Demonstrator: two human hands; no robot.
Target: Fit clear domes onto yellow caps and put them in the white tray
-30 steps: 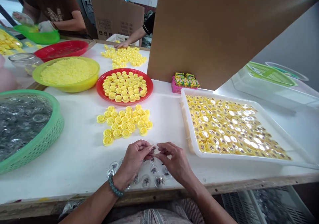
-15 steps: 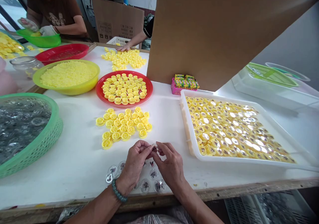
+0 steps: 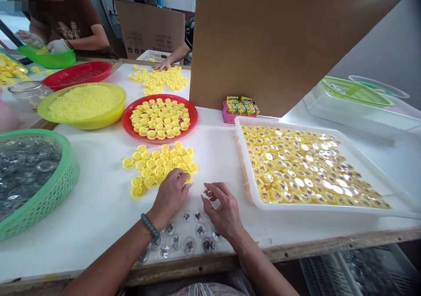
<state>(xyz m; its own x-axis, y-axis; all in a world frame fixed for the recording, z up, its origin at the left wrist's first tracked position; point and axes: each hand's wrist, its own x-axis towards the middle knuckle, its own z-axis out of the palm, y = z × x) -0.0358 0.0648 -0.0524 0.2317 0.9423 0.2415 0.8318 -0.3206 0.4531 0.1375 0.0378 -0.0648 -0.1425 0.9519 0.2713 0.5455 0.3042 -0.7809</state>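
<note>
My left hand (image 3: 171, 194) reaches over the near edge of a cluster of small yellow cups (image 3: 158, 164). Its thumb and fingertips curl around one yellow cup (image 3: 188, 179) at the right of the cluster; the far fingers are hidden. In my right hand (image 3: 224, 208), thumb and forefinger hold a small clear disc with a dark figure (image 3: 208, 193) above the white table. Below and between my hands lie several clear round covers (image 3: 189, 245) with dark figures in them.
On my left stands a green basket (image 3: 70, 164) of clear covers, and behind it a yellow basin (image 3: 82, 123). A red tray (image 3: 126, 127) holds yellow cups. To the right is a white tray (image 3: 241, 164) of filled cups. Cardboard (image 3: 263, 46) rises behind; co-workers' hands (image 3: 162, 65) work beyond.
My hands have come apart. The left has moved forward to the yellow cups, while the right stays nearly in place with the small disc. The view has shifted slightly.
</note>
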